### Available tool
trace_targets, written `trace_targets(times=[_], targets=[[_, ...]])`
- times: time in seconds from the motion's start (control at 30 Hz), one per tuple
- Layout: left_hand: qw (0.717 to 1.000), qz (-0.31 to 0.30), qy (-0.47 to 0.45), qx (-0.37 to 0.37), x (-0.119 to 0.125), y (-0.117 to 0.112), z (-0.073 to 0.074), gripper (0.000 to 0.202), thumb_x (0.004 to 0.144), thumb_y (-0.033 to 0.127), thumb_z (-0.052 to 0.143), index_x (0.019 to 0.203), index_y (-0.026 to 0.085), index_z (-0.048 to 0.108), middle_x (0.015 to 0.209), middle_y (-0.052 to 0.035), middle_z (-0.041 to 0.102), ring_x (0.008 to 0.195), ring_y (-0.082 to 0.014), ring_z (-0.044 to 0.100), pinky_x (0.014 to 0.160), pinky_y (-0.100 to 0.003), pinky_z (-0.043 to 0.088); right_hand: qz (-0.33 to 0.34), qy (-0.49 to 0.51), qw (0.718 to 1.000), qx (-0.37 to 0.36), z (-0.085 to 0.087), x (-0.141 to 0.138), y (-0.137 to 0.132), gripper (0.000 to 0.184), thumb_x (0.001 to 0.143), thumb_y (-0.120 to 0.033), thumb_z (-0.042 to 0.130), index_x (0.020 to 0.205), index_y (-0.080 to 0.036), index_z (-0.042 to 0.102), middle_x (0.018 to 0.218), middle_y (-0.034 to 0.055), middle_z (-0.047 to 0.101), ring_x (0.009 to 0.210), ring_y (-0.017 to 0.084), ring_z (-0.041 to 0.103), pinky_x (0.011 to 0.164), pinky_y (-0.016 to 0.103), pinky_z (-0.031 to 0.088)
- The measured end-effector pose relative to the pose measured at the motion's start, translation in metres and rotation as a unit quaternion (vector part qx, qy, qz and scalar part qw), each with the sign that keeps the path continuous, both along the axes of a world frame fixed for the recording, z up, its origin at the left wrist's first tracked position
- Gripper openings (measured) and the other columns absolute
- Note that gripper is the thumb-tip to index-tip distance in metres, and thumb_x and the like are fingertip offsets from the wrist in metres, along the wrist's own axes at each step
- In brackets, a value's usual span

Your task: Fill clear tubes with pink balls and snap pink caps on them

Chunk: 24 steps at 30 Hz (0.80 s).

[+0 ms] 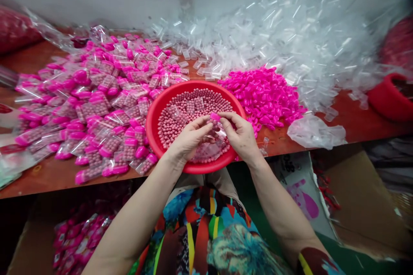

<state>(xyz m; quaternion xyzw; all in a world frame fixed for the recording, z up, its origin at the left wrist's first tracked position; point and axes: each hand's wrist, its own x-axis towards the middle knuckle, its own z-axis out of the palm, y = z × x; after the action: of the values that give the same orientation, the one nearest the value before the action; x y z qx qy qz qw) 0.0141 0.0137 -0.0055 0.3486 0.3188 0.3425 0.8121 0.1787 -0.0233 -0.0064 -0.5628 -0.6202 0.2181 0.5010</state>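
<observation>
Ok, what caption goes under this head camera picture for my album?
Two hands press a pink cap onto a clear tube over a red bowl of beads.

Even, bright overhead light; colours saturated. Soft short shadows under the hands onto the red bowl (155,116). Specular glints all over the clear tubes (290,38). Wide-angle bowing: counter (45,176) edge curves, corners stretch and smear. Top right and far left blurred. Below the counter dim, the box (364,206) in shade.
</observation>
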Motion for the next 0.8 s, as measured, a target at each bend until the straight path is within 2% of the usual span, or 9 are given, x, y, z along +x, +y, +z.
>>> trace_targets(times=[0.3,0.43,0.6,0.7,0.8], targets=[[0.999,0.033,-0.035,-0.009,0.001,-0.001,-0.001,0.032,0.077,0.034,0.081,0.103,0.018,0.073,0.095,-0.0041,0.068,0.076,-0.0130,0.063,0.065,-0.024,0.049,0.014,0.010,1.000,0.002,0.006,-0.010,-0.001,0.017,0.096,-0.029,0.060,0.107,-0.028,0.072,0.103,0.0029,0.075,0.098,0.019,0.070,0.091,0.038,0.057],[0.997,0.073,-0.012,0.039,0.004,-0.004,-0.002,0.028,0.079,0.037,0.079,0.097,0.016,0.073,0.082,-0.0021,0.063,0.066,-0.0092,0.053,0.057,-0.020,0.038,0.035,-0.055,0.997,0.032,0.005,-0.011,-0.003,0.021,0.098,-0.023,0.056,0.112,-0.028,0.070,0.106,0.0049,0.074,0.101,0.019,0.069,0.093,0.039,0.056],[0.994,0.070,0.017,0.084,0.005,-0.007,-0.001,0.029,0.080,0.039,0.077,0.096,0.016,0.071,0.076,0.0002,0.058,0.060,-0.0076,0.045,0.054,-0.021,0.034,0.096,-0.115,0.986,0.075,0.007,-0.001,-0.005,0.019,0.098,-0.023,0.055,0.111,-0.023,0.069,0.107,0.0086,0.073,0.104,0.021,0.068,0.093,0.040,0.056],[0.996,0.042,0.002,0.079,0.002,-0.006,0.002,0.030,0.081,0.039,0.076,0.099,0.016,0.071,0.078,0.0005,0.058,0.060,-0.0069,0.044,0.055,-0.020,0.034,0.109,-0.090,0.986,0.084,0.012,0.005,-0.004,0.019,0.098,-0.031,0.056,0.106,-0.022,0.071,0.100,0.0078,0.073,0.097,0.021,0.069,0.087,0.038,0.056],[0.998,-0.019,-0.010,0.062,0.000,-0.006,0.005,0.028,0.081,0.037,0.076,0.098,0.016,0.070,0.075,0.0009,0.056,0.059,-0.0066,0.045,0.055,-0.020,0.034,0.052,0.039,0.997,0.041,0.015,0.006,0.004,0.043,0.102,-0.053,0.038,0.113,-0.025,0.070,0.096,0.0056,0.070,0.081,0.017,0.067,0.073,0.033,0.055]])
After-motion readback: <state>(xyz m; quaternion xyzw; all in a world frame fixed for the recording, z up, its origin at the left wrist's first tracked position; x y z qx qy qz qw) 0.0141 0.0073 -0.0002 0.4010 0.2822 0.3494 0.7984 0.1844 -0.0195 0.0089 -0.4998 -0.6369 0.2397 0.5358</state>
